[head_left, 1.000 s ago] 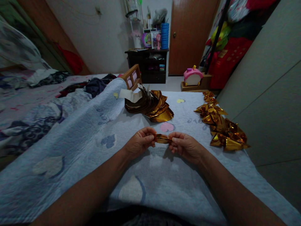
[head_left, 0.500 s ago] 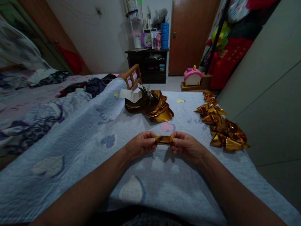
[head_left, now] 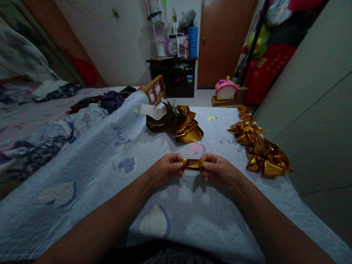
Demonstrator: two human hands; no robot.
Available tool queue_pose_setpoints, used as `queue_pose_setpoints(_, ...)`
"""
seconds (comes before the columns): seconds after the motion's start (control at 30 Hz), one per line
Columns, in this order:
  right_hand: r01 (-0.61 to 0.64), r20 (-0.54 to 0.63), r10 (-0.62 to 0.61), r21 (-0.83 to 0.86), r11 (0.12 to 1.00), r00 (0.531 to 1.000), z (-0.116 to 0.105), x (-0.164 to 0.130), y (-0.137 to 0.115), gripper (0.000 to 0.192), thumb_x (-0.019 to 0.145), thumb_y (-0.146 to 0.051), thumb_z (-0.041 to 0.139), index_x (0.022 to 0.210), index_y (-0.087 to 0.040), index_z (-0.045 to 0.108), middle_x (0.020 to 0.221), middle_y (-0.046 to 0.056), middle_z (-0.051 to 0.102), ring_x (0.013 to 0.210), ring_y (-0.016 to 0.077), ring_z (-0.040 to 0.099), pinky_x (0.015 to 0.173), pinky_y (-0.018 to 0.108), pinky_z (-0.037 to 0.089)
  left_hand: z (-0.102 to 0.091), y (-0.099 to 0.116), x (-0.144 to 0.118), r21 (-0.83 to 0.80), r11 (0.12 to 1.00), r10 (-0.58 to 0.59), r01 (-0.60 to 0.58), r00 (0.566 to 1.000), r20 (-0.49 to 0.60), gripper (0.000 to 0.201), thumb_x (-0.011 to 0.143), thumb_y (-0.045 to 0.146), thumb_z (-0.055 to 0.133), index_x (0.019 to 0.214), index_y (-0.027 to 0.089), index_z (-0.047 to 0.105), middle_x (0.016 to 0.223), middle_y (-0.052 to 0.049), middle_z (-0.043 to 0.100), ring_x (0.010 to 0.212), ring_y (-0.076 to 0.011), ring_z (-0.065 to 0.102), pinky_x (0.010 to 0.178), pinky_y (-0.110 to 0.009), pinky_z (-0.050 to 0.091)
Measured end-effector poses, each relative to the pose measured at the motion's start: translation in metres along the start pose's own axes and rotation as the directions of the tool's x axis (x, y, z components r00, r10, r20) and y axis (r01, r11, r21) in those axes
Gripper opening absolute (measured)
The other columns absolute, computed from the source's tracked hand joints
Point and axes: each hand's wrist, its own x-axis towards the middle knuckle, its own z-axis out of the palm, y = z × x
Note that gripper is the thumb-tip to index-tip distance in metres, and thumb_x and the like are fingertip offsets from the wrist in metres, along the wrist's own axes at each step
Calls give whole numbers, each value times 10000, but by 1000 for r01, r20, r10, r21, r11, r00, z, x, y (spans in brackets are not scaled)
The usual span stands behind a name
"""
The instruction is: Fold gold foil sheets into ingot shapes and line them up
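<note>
A small folded piece of gold foil paper is held just above the light blue quilt. My left hand pinches its left end and my right hand pinches its right end. Beyond my hands lies a fanned stack of flat gold foil sheets with a white paper band at its left. To the right, a row of folded gold foil pieces runs along the quilt's edge by the wall.
A wooden chair back rises behind the stack. Crumpled clothes and patterned bedding lie to the left. A dark shelf unit, a brown door and a pink toy house stand at the back. A grey wall closes the right side.
My hands have drawn slightly closer together, and the gold foil piece between them looks shorter and more bunched than one second ago.
</note>
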Motion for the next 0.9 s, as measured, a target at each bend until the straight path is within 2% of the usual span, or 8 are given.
queue_pose_setpoints(0.23, -12, -26, 12, 2, 1000, 1000, 1, 0, -2, 324, 698, -267, 898, 826, -167, 618, 712, -20, 676, 564, 78, 609, 551, 192, 520, 3, 3, 1, -16, 996, 84, -85, 996, -22, 352, 678, 227, 898, 957, 160, 693, 772, 1, 698, 546, -84, 628, 527, -174, 509)
queue_pose_setpoints(0.37, -17, -66, 18, 22, 1000, 998, 3, 1, -3, 344, 672, -271, 915, 831, -159, 632, 755, -15, 675, 573, 72, 605, 548, 191, 532, 3, 3, 0, -5, 993, 116, -117, 993, -17, 274, 677, 227, 898, 850, 134, 706, 751, -11, 697, 581, -90, 639, 573, -184, 535)
queue_pose_setpoints(0.47, -24, -78, 27, 38, 999, 997, 4, 1, -2, 349, 666, -273, 919, 832, -156, 636, 758, -12, 679, 578, 73, 611, 546, 187, 537, 3, 3, 0, -10, 993, 121, -121, 993, 1, 315, 609, 202, 933, 837, 132, 728, 761, -23, 715, 621, -104, 656, 597, -190, 545)
queue_pose_setpoints(0.7, -35, -30, 35, 20, 999, 999, 4, 0, -1, 332, 683, -271, 908, 815, -162, 624, 719, -13, 676, 569, 85, 617, 553, 202, 542, 2, 1, 3, 24, 988, 152, -151, 985, -79, 334, 541, 280, 973, 740, 122, 757, 700, -29, 714, 575, -110, 648, 561, -193, 530)
queue_pose_setpoints(0.9, -18, -11, 18, -1, 1000, 1000, 2, 0, 0, 318, 693, -272, 901, 818, -158, 631, 752, -3, 696, 572, 83, 628, 579, 206, 534, 3, 1, 2, 30, 988, 152, -151, 987, -47, 330, 582, 340, 958, 709, 122, 745, 676, -25, 695, 559, -108, 646, 557, -194, 519)
